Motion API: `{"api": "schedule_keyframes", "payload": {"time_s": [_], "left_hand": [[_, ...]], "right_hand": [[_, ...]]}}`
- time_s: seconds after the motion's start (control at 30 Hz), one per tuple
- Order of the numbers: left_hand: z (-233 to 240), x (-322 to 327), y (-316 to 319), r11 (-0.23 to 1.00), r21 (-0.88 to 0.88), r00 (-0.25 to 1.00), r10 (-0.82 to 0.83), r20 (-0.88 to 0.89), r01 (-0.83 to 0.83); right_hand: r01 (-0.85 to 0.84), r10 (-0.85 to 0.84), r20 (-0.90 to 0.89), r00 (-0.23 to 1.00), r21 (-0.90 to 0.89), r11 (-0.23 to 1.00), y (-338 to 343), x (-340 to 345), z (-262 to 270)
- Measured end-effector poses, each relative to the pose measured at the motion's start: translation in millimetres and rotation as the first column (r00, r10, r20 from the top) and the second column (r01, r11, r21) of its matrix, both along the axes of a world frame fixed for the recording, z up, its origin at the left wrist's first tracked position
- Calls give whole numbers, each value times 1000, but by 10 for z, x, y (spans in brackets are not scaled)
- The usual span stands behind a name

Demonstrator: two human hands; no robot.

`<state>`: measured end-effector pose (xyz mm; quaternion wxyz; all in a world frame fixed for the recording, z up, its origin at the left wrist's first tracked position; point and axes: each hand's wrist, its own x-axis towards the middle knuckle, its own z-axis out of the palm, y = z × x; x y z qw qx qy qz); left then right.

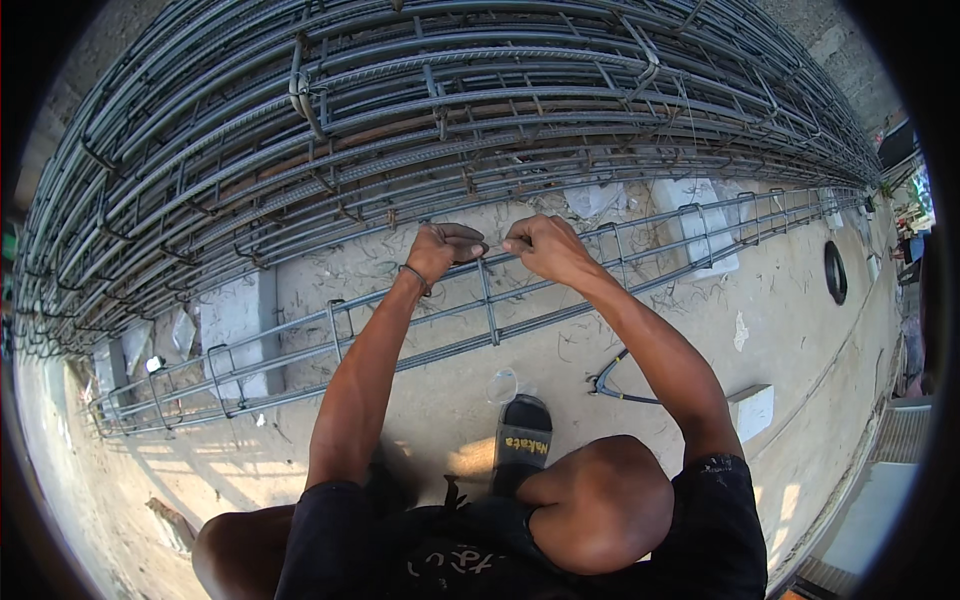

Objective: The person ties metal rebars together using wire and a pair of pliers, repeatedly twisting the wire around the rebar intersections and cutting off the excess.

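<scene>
A long rebar cage (491,300) with square stirrups crosses the view before me, low over the concrete floor. My left hand (450,246) is at its far top bar, thumb and fingers brought together beside a stirrup. Just right of that stirrup, my right hand (541,244) has its thumb and index finger pinched together at the same bar. Whether a thin tie wire is between the fingers of either hand is too small to tell. A pair of pincers (621,382) with dark handles lies spread on the floor, below my right forearm.
Beyond the cage, a large stack of rebar cages (465,97) spans the view. Pale blocks (238,330) lie beneath the cage. A clear plastic cup (502,385) is near my sandal (525,435). A white block (751,411) and a black tire (835,273) are at the right; wire scraps litter the floor.
</scene>
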<state>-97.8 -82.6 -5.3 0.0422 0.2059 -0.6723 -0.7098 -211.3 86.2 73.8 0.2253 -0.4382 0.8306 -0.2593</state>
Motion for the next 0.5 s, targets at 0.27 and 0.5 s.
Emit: {"api": "schedule_keyframes", "payload": {"time_s": [0.27, 0.5], "left_hand": [[97, -83, 765, 478, -874, 937, 338, 95, -84], [32, 58, 4, 995, 68, 998, -67, -10, 67]], "right_hand": [[-217, 171, -520, 837, -28, 976, -626, -132, -312], [-403, 417, -431, 800, 128, 906, -633, -311, 109]]}}
